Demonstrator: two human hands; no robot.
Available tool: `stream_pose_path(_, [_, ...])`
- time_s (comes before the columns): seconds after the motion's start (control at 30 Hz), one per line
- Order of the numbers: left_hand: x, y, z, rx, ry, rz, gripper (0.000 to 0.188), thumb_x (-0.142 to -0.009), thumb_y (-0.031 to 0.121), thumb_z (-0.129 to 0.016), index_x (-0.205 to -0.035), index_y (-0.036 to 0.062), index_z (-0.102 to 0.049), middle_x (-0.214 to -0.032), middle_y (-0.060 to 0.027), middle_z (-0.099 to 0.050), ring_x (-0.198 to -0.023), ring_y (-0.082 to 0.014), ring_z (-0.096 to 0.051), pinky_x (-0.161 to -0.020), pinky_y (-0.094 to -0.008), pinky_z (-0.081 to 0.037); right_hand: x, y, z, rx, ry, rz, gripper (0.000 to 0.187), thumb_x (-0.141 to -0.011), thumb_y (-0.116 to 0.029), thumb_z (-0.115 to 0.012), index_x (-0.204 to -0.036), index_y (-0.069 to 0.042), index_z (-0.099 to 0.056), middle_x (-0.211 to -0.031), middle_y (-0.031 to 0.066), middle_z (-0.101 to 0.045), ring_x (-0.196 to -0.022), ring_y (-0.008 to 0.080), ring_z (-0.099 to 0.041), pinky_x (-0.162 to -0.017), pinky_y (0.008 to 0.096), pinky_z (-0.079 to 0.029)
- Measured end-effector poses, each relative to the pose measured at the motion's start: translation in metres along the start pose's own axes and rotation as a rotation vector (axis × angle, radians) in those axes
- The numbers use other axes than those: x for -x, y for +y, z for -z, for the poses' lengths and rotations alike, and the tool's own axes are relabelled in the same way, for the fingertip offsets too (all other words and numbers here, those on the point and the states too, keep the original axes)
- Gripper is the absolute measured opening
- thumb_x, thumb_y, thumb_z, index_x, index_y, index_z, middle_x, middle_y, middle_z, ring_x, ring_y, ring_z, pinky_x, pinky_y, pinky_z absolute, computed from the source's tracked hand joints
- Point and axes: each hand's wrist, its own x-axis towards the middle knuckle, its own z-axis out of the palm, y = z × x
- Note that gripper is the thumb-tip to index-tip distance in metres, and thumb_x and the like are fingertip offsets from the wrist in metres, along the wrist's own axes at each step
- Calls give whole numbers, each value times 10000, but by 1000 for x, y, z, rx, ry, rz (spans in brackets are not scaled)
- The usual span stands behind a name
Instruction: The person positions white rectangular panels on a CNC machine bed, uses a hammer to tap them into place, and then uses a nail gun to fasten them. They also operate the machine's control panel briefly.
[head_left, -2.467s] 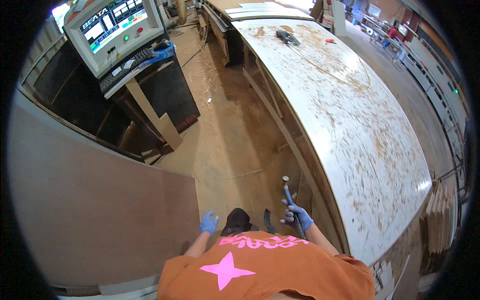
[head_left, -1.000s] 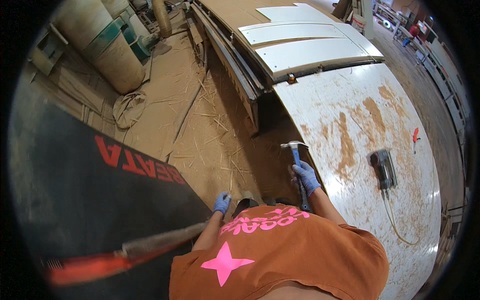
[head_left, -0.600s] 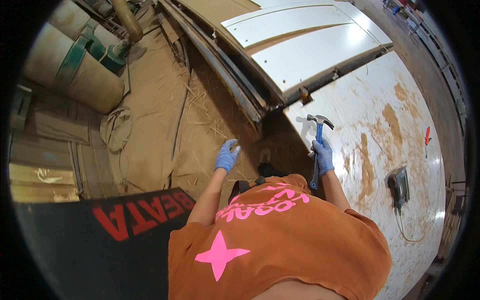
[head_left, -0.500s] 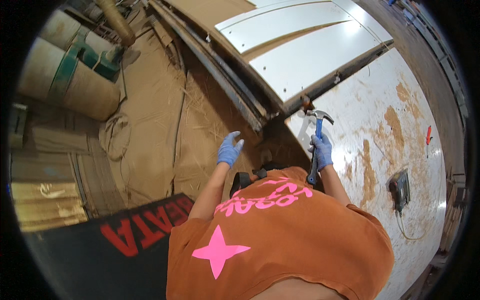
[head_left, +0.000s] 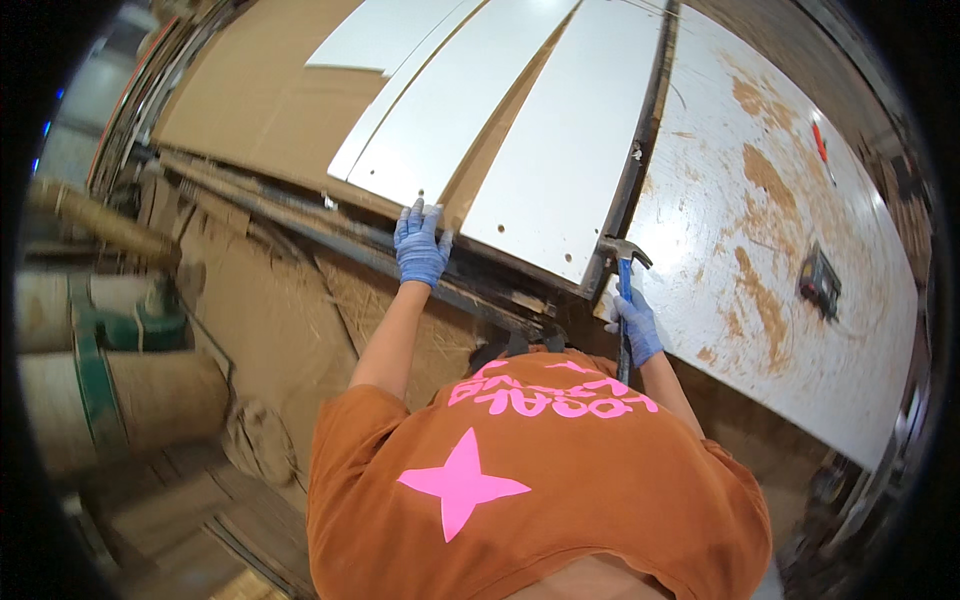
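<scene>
Head: curved-claw hammer (head_left: 625, 278), smooth white panels (head_left: 460, 105)

There are two gloved hands (head_left: 421, 252), one hammer (head_left: 625, 276), one power tool (head_left: 819, 282) and one red-handled screwdriver (head_left: 820, 143).

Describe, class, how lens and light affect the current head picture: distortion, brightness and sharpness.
In the head view, black fills the corners and the white tabletop's far right edge bows outward; also in the head view, the white panels brighten toward the top; in that same head view, the hammer in the right grip looks fairly crisp, the green-banded drum at left softer.
</scene>
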Motion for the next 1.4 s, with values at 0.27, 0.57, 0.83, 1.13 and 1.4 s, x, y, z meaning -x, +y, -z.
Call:
stream_pose_path(0.27, [-59,-39,-24,-67,-186,-120,540,-844,395,-623,-1362,290,-507,-1505,-115,-360,-1375,-350,-327,-1062,-549,-261,26,39,-50,-193,248,-9,328,-915,-178,-623,-1221,-106,-528,-751,9,-553,-600,93,-560,-488,279,-548])
stream_pose_path(0.57, [-54,-8,-40,19,-21,173,481,-844,219,-611,-1317,255,-534,-1499,-156,-324,-1406,-402,-227,-1134,-586,-154,44,47,-69,-209,277,48,359,-920,-202,-629,-1249,-113,-516,-672,15,-539,-506,106,-536,-436,274,-488])
stream_pose_path(0.83, [-35,18,-40,418,-150,-556,664,-792,442,-675,-1328,81,-521,-1422,-242,-428,-1257,-411,-464,-1047,-462,-377,36,49,-68,-136,299,22,290,-938,-222,-589,-1192,-99,-524,-654,5,-518,-482,105,-485,-423,261,-433])
stream_pose_path(1.13, [-32,21,-56,648,-51,-389,550,-851,280,-615,-1345,78,-479,-1472,-265,-342,-1315,-434,-418,-1046,-458,-417,44,41,-40,-215,368,99,427,-993,-292,-521,-1382,-123,-466,-643,-2,-509,-470,90,-450,-419,238,-413])
stream_pose_path(1.4, [-32,19,-59,699,-60,-422,492,-898,262,-553,-1348,78,-479,-1483,-257,-321,-1287,-417,-460,-1016,-449,-459,28,43,-55,-134,233,46,347,-982,-302,-502,-1264,-99,-496,-630,6,-499,-472,107,-460,-435,267,-416])
